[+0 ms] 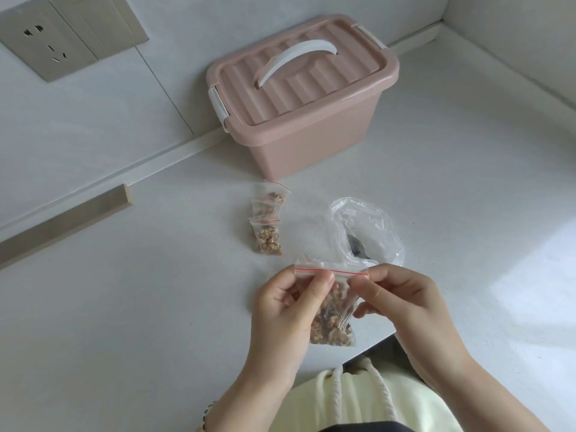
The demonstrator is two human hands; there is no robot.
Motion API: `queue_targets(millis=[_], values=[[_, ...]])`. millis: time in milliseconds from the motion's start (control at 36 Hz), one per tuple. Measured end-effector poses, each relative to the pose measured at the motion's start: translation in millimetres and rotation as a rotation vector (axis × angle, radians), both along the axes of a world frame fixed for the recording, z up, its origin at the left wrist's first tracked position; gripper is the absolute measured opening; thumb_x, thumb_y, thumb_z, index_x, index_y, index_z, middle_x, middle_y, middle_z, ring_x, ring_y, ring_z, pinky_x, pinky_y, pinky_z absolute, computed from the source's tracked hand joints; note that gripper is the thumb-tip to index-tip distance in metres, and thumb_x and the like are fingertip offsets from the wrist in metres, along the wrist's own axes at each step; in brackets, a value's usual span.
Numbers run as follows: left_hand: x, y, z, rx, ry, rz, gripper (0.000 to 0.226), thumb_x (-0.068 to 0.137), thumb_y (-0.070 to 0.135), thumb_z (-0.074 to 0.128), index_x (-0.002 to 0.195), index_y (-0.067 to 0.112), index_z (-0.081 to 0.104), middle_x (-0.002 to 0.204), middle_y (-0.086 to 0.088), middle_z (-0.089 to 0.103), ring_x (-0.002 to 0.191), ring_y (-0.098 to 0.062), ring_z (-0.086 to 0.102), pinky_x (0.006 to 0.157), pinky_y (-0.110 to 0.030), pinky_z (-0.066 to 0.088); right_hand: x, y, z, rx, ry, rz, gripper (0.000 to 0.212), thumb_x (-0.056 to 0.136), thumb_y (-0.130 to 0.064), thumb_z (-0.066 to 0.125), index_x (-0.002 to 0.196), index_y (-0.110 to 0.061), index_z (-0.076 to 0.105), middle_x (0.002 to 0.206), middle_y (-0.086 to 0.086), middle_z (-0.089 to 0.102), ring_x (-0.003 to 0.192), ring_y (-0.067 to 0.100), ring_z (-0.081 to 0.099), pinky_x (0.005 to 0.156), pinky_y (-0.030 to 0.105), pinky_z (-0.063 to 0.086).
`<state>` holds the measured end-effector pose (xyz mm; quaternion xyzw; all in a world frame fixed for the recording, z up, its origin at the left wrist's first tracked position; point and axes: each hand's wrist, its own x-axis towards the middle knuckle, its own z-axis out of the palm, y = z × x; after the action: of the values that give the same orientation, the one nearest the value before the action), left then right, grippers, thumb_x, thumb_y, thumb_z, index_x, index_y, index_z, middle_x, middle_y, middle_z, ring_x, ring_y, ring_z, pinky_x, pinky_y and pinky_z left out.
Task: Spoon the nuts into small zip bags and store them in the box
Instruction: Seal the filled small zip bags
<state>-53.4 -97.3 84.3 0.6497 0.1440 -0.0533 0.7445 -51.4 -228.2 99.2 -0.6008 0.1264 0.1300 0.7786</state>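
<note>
A small zip bag (333, 316) with a red seal line, filled with brown nut pieces, hangs above the counter's front edge. My left hand (285, 310) pinches its top strip at the left and my right hand (402, 302) pinches it at the right. Three filled small bags (268, 219) lie in a row on the white counter (156, 307) further back. Right of them lies a big crumpled clear bag (367, 226) with a metal spoon (358, 246) inside. A pink box (299, 98) with a white handle stands at the back, lid on and latched.
A wall socket (46, 42) is at the upper left. A tan wooden strip (65, 222) runs along the wall at the left. The counter's front edge cuts in beside my lap, where a pale yellow garment with cords shows.
</note>
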Motion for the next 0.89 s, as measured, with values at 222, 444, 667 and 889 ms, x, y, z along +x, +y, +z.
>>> queue_targets(millis=[222,444,667,889], values=[[-3,1,0,-0.028,0.04,-0.024,0.015,0.067,0.026,0.072,0.072,0.012,0.071,0.072,-0.008,0.07,0.07,-0.015,0.063,0.068,-0.024,0.051,1,-6,-1,-0.107,-0.088,0.03,0.01,0.058,-0.018,0.072,0.051,-0.012,0.069,0.055,0.004,0.06,0.055,0.011,0.053,0.057,0.016,0.043],[-3,0,2,-0.093,0.133,0.001,0.012,0.068,0.023,0.068,0.072,0.012,0.072,0.072,-0.009,0.069,0.073,-0.018,0.063,0.071,-0.028,0.05,-2,-8,-10,-0.238,-0.118,0.05,0.022,0.067,-0.041,0.071,0.071,-0.019,0.073,0.07,0.002,0.07,0.06,0.01,0.062,0.059,0.019,0.049],[-3,-2,3,-0.117,0.172,-0.001,0.018,0.066,0.023,0.075,0.075,0.008,0.071,0.077,-0.014,0.07,0.072,-0.019,0.064,0.065,-0.023,0.051,-5,-3,-8,-0.205,-0.116,-0.068,0.013,0.062,-0.025,0.067,0.064,-0.013,0.072,0.06,0.01,0.066,0.05,0.011,0.057,0.053,0.016,0.047],[-4,0,7,-0.123,0.15,-0.03,0.017,0.066,0.022,0.074,0.076,0.008,0.072,0.073,-0.008,0.071,0.065,-0.011,0.064,0.056,-0.017,0.048,-5,1,-12,-0.21,-0.101,-0.121,0.018,0.065,-0.028,0.063,0.061,-0.011,0.068,0.053,-0.002,0.062,0.047,0.009,0.052,0.053,0.014,0.044]])
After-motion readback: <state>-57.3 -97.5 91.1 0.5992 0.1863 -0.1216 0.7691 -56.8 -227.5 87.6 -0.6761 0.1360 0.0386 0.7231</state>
